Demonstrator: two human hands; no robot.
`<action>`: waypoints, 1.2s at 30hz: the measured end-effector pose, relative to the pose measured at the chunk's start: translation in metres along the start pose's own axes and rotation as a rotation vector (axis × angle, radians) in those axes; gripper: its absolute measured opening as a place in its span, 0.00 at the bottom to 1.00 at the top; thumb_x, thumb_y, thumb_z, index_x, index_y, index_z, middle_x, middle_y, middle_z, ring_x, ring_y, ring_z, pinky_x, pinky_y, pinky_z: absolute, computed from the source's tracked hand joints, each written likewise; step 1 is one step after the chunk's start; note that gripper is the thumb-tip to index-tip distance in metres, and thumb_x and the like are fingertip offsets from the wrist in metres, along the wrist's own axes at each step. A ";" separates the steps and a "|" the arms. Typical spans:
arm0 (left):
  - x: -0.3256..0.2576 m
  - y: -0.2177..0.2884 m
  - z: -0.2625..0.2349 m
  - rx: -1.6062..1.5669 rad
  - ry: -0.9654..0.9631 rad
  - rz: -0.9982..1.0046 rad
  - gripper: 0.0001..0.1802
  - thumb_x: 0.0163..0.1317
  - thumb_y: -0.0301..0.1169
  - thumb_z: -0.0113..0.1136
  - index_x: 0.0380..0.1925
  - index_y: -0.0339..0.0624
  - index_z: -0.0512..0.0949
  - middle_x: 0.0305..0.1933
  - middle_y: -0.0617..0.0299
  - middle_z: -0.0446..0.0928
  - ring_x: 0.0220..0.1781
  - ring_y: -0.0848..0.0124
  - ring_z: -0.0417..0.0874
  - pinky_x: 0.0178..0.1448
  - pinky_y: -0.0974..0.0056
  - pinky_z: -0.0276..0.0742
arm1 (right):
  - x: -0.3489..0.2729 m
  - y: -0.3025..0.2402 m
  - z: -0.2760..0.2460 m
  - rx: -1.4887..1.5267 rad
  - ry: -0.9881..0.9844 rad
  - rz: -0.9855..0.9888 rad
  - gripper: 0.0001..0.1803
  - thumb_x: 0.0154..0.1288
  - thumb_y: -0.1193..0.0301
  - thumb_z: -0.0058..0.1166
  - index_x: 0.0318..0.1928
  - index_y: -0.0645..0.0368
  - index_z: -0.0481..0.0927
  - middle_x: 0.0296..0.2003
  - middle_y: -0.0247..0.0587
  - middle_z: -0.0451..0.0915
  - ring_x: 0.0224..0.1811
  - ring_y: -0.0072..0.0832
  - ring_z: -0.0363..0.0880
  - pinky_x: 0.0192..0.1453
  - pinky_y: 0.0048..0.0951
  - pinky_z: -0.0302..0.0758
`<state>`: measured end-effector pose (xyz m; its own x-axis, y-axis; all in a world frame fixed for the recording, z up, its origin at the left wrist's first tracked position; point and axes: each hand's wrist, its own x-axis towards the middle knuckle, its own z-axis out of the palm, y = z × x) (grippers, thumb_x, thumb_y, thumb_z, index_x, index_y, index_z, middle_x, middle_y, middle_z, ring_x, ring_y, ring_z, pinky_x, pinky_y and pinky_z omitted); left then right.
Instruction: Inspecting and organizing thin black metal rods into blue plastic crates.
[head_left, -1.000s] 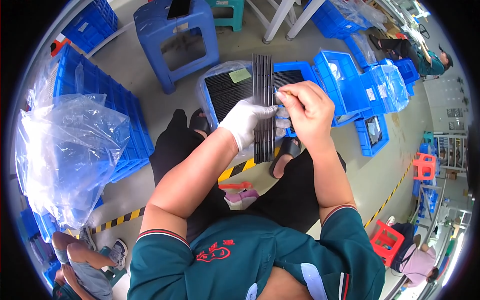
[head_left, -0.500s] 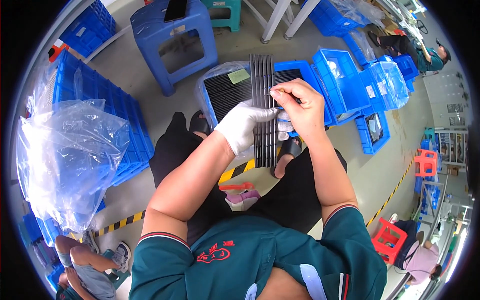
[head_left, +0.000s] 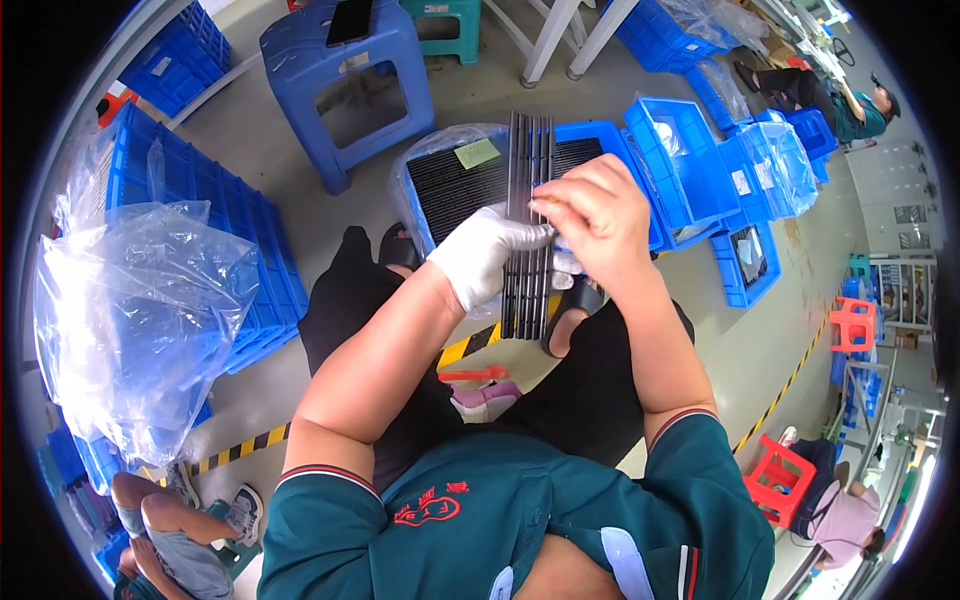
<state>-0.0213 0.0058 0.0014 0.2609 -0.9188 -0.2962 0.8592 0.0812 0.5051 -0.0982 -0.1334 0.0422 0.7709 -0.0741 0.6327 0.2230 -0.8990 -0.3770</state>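
My left hand [head_left: 480, 255], in a white glove, is wrapped round a bundle of long, thin black strips [head_left: 527, 290] held side by side. Its thumb lies across the front and gloved fingertips show past the right edge. My bare right hand [head_left: 600, 215] pinches at the bundle's right side, above the left thumb; a tiny brownish bit shows at its fingertips, too small to name. Beyond the hands a blue crate [head_left: 590, 130] lined with clear plastic holds rows of similar black strips [head_left: 455, 195], with a yellow-green paper note [head_left: 477, 153] on top.
A blue stool [head_left: 345, 60] bearing a dark phone [head_left: 351, 20] stands beyond the crate. Stacked blue crates [head_left: 200, 190] with a plastic bag [head_left: 140, 310] rise at left. More blue bins [head_left: 685, 170] stand at right. Other people sit at the lower left, lower right and upper right.
The bundle has tilted a little and shifted slightly down. My right hand's fingertips have moved slightly left and down over the strips, still pinched; my left hand keeps its grip.
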 end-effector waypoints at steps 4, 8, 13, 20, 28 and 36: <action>0.003 -0.004 -0.002 0.063 0.001 0.016 0.15 0.61 0.21 0.54 0.49 0.35 0.73 0.43 0.56 0.78 0.43 0.65 0.83 0.48 0.60 0.82 | -0.001 -0.008 -0.001 -0.117 0.021 -0.069 0.06 0.46 0.73 0.66 0.27 0.55 0.83 0.25 0.34 0.77 0.31 0.34 0.74 0.34 0.33 0.74; 0.002 -0.003 0.001 0.064 -0.031 0.015 0.15 0.61 0.21 0.54 0.49 0.35 0.73 0.43 0.57 0.78 0.45 0.66 0.82 0.49 0.61 0.81 | -0.004 -0.002 0.000 -0.026 -0.017 0.014 0.06 0.45 0.73 0.66 0.27 0.55 0.83 0.25 0.34 0.77 0.31 0.35 0.75 0.35 0.32 0.74; 0.000 0.001 0.002 -0.060 -0.041 -0.052 0.14 0.63 0.23 0.54 0.50 0.35 0.73 0.43 0.54 0.79 0.43 0.62 0.84 0.47 0.57 0.83 | -0.002 -0.011 -0.010 0.089 0.085 0.029 0.07 0.48 0.79 0.67 0.30 0.60 0.84 0.28 0.36 0.80 0.31 0.28 0.75 0.33 0.27 0.71; -0.001 0.000 0.002 -0.043 -0.036 -0.017 0.13 0.65 0.22 0.52 0.50 0.35 0.73 0.43 0.54 0.79 0.43 0.60 0.84 0.47 0.56 0.84 | -0.007 0.001 0.006 0.179 0.023 0.192 0.05 0.52 0.78 0.67 0.32 0.59 0.85 0.28 0.33 0.79 0.33 0.24 0.76 0.33 0.23 0.71; 0.003 -0.004 0.000 0.162 0.104 0.073 0.15 0.59 0.21 0.52 0.48 0.38 0.73 0.41 0.59 0.77 0.41 0.71 0.80 0.44 0.65 0.78 | 0.000 -0.012 0.008 -0.148 0.019 -0.115 0.06 0.45 0.72 0.66 0.26 0.54 0.83 0.25 0.32 0.77 0.31 0.33 0.74 0.37 0.34 0.72; 0.002 -0.005 0.002 0.100 0.059 0.036 0.15 0.59 0.21 0.51 0.47 0.37 0.73 0.39 0.58 0.77 0.41 0.68 0.82 0.45 0.63 0.81 | -0.004 -0.002 0.009 -0.079 -0.023 -0.043 0.07 0.45 0.72 0.67 0.28 0.55 0.83 0.25 0.33 0.78 0.31 0.34 0.74 0.36 0.33 0.73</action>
<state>-0.0258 0.0029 0.0003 0.3186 -0.8914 -0.3223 0.8017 0.0720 0.5934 -0.0964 -0.1273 0.0340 0.7753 -0.0254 0.6311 0.2094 -0.9323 -0.2948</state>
